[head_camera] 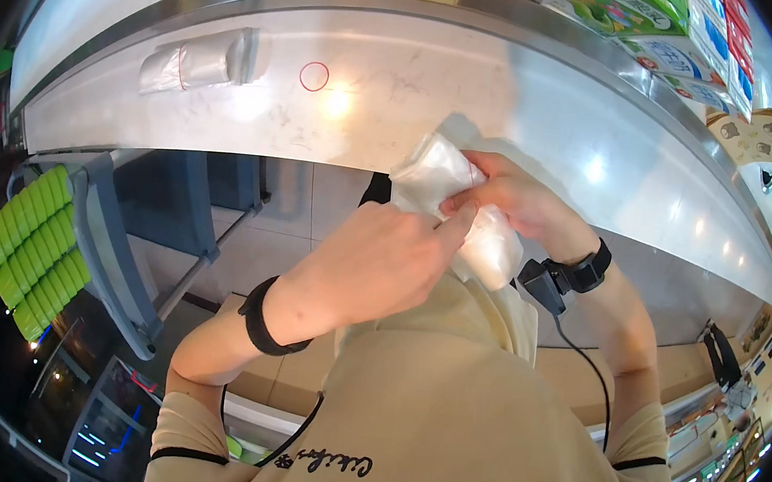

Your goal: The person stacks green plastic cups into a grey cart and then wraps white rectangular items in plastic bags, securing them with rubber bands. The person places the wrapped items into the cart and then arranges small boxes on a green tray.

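Note:
A rolled bundle of clear plastic bags (435,169) is held at the counter's front edge, tilted, with a thin red rubber band around its upper part. My right hand (516,194) grips it from the right side. My left hand (384,255) reaches across from the left, its fingertips pinched at the bundle's middle, close to the right fingers; the exact hold is partly hidden. On the steel counter (404,54) at the left lies another banded bundle of plastic bags (198,61). A loose red rubber band (314,76) lies flat between the two bundles.
Printed cartons (676,53) stand at the back right, beside a patterned paper box or bag (758,136). Left below the counter stands a grey-framed cart (114,243) with green ribbed items (40,249). A cable (587,358) hangs from a device at my right wrist. A person (726,364) is far right.

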